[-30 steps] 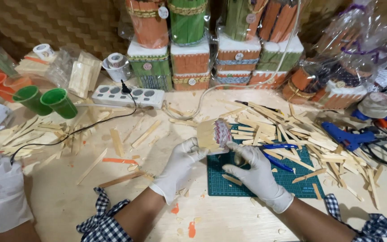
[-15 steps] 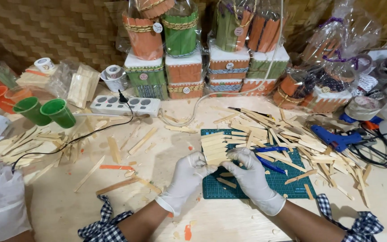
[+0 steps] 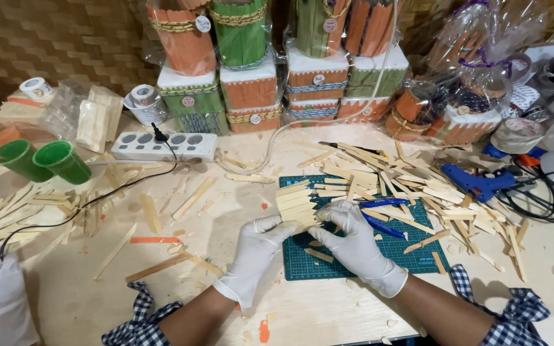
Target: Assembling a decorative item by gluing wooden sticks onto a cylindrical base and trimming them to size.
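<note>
Reaching in from the bottom edge of the frame, two forearms in checked sleeves end in white-gloved hands that meet at the centre of the counter (image 3: 328, 314). The left hand (image 3: 254, 256) has its fingers curled, pinching the lower left edge of a panel of wooden sticks (image 3: 296, 202) laid side by side; the right hand (image 3: 354, 243) grips the same panel from the right, thumb and fingers closed on its edge. That panel sits at the middle of the frame, over the upper left corner of a green cutting mat (image 3: 392, 253). Blue pens (image 3: 383, 214) lie on the mat just right of the right hand, among loose wooden sticks (image 3: 418, 192) scattered toward the right. Farther right a blue glue gun (image 3: 479, 186) rests with its black cord. At left centre a white power strip (image 3: 165, 146) lies with a black plug in it, and two green cups (image 3: 49, 161) lie on their sides near the left edge. Along the top stand stacked stick-clad containers (image 3: 251, 93) in orange and green, some wrapped in clear film.
</note>
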